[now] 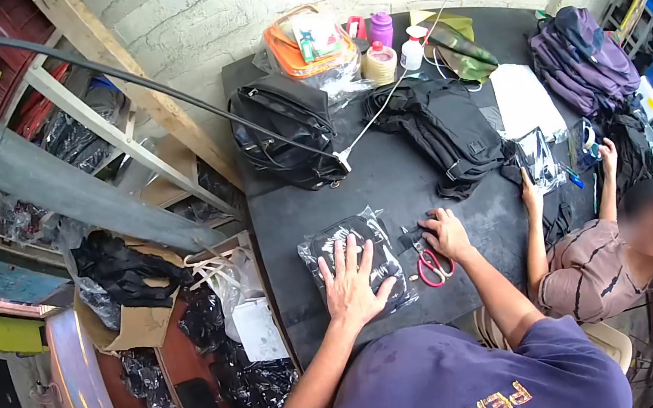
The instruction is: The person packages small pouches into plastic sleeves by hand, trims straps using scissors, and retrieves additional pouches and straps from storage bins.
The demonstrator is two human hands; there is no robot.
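Note:
A folded black item in a clear plastic bag [377, 240] lies on the black tabletop in front of me. My left hand [350, 285] rests flat on it, fingers spread. To its right, my right hand [449, 235] is on the table with curled fingers at a small black piece [413, 238], whose kind I cannot make out. Just below that piece lie scissors with red handles [434, 269], between my two hands.
Farther back on the table are a black backpack [449, 130], a black handbag [284, 128], an orange basket [307, 41], bottles [381, 30] and a purple backpack [584, 62]. At right, another person [594, 257] handles a plastic-wrapped item [540, 159]. A cable [400, 77] hangs above the table.

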